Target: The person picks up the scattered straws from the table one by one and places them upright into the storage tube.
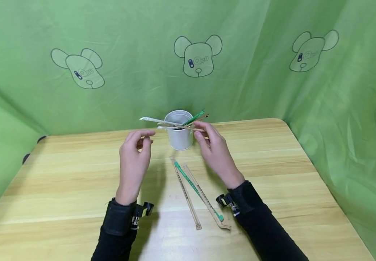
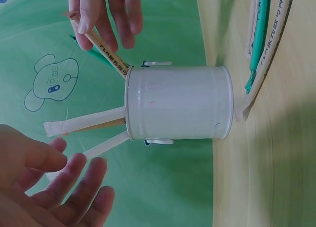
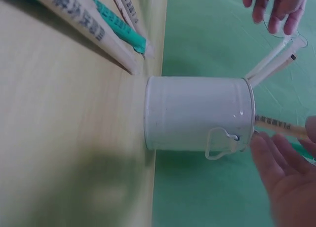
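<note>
A white metal pail (image 1: 180,139) with small side handles stands near the table's far edge. White-wrapped straws (image 2: 86,122) lean out of it on the left; a green-wrapped straw (image 1: 194,117) and a brown paper-wrapped straw with dark print (image 2: 106,49) lean out on the right. At the pail's rim, my right hand (image 1: 215,150) has the brown straw's upper end between thumb and fingers. To the left of the pail, my left hand (image 1: 135,156) hangs beside the white straws with loosely bent fingers, holding nothing. The straws' lower ends are hidden inside the pail.
In front of the pail, two brown printed straws (image 1: 188,195) and a green straw (image 1: 188,178) lie on the wooden table (image 1: 64,188). The green straw crosses the right-hand brown one. A green curtain (image 1: 136,72) with mouse-like drawings hangs behind the table.
</note>
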The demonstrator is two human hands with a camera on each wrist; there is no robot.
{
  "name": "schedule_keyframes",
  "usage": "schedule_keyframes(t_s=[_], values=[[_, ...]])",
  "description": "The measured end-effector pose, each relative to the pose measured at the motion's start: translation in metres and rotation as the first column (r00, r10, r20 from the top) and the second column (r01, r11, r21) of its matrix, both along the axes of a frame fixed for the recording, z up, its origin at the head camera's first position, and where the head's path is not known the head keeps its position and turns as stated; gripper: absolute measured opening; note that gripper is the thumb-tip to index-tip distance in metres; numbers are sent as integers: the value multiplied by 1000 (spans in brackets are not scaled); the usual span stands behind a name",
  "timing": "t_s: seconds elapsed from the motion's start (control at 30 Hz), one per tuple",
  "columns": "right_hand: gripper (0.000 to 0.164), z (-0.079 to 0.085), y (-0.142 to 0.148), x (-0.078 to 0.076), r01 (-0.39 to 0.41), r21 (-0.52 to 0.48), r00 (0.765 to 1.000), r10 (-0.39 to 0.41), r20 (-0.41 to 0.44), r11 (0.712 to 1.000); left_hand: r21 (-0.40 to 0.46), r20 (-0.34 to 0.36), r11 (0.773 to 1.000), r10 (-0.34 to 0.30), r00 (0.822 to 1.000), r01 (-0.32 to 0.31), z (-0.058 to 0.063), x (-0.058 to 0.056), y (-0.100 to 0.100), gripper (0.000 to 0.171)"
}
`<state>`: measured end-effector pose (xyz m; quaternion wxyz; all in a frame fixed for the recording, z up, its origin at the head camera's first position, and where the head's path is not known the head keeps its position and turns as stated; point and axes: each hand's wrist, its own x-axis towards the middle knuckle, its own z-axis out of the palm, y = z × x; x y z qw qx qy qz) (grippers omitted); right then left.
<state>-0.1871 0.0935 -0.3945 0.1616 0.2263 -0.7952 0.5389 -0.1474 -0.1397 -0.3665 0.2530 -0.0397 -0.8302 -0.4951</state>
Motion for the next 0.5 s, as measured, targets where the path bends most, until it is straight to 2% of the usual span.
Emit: schedule_keyframes(t_s=[0.13,0.2,0.23,0.3,0.33,0.4,0.43,0.5], values=[[46,2,2,-2,-11,-7,997,11,77,1000,-43,90,999,-28,996,32,-4,-1,1,22],[48,2,3,-2,-5,1,994,5,110,1000,-73,173,995,-60,983,73,-9,-2,2,23],[49,2,3,-2,-1,9,992,0,124,1000,-87,223,991,-82,971,104,-12,-2,3,24],[49,1,3,-3,-4,21,989,1,149,1000,-125,337,976,-125,933,176,-18,-2,5,27],[49,1,3,-3,-5,28,987,0,160,1000,-141,399,965,-147,905,219,-22,-2,7,29],[47,1,3,-2,-6,37,984,-1,177,999,-185,501,930,-188,844,318,-29,-1,12,32],[46,1,2,-2,-6,41,983,-2,184,999,-207,530,908,-210,822,365,-32,-1,15,32],[43,1,2,-2,-5,48,982,-4,191,999,-253,558,866,-233,797,431,-38,0,20,32]])
